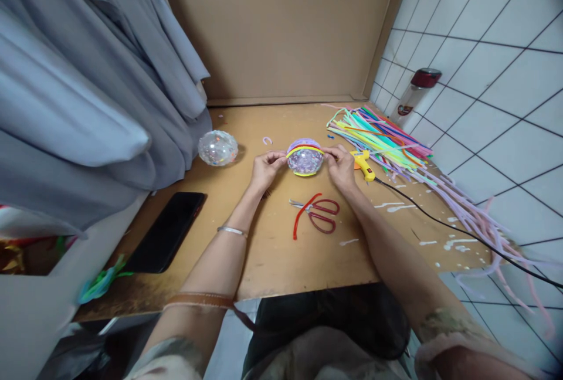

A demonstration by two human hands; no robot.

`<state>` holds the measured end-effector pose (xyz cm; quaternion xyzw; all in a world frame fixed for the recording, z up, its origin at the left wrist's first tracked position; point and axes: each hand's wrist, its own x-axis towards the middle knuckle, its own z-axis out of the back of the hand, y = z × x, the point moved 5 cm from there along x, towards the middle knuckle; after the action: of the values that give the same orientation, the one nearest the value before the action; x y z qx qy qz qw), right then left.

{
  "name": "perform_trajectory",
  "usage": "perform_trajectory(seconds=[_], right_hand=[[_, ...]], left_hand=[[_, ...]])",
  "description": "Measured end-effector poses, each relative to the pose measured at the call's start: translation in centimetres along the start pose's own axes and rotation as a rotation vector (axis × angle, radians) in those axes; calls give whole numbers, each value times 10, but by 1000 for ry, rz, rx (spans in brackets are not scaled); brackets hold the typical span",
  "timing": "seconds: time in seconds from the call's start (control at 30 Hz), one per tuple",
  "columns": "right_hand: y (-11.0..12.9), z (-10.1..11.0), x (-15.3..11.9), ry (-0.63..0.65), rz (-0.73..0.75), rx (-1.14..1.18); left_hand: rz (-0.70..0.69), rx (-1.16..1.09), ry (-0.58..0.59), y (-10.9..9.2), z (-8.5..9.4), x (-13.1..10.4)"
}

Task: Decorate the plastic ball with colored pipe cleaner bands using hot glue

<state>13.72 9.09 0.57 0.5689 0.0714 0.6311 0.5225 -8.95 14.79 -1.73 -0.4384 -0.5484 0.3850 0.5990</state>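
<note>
Purple ball (304, 162), clear w/ purple bits inside, is btwn the two hands, roughly mid-worktop (264, 257) L-to-R; can't tell if it touches the worktop. Yellow strip (303, 149) arches over its upper part, w/ a red strip (308, 145) just behind; more yellow shows at its bottom edge.

L hand (266, 168): fingers together, clamped on L end of yellow strip. R hand (340, 164): fingers together, clamped on R end of same.

Nearer the front edge, btwn the forearms: red-handled scissors (323, 216), w/ a bent red stem (302, 216) lying across the blades. Yellow glue gun (364, 164) just beside R hand, black cord (422, 210) running off R. Big pile of multicolor stems (382, 136) at back R corner, lilac ones trailing along R edge; bottle w/ dark red lid (411, 98) behind, by the tiles.

Clear ball (218, 148) toward back L, near grey cloth (109, 75). Small pale curl (267, 141) btwn the balls. Black phone (167, 232) near L edge, green-blue bundle (103, 281) by front L corner.
</note>
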Motion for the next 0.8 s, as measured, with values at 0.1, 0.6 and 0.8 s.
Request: perform_trajectory(seconds=[0.1, 0.6, 0.8], right_hand=[[-1, 2, 2, 15, -12, 5], [-4, 3, 3, 6, -64, 61], [-7, 0, 1, -15, -92, 88]], left_hand=[[-6, -1, 3, -1, 0, 0], [38, -8, -5, -4, -4, -7], [68, -40, -25, -2, -5, -8]])
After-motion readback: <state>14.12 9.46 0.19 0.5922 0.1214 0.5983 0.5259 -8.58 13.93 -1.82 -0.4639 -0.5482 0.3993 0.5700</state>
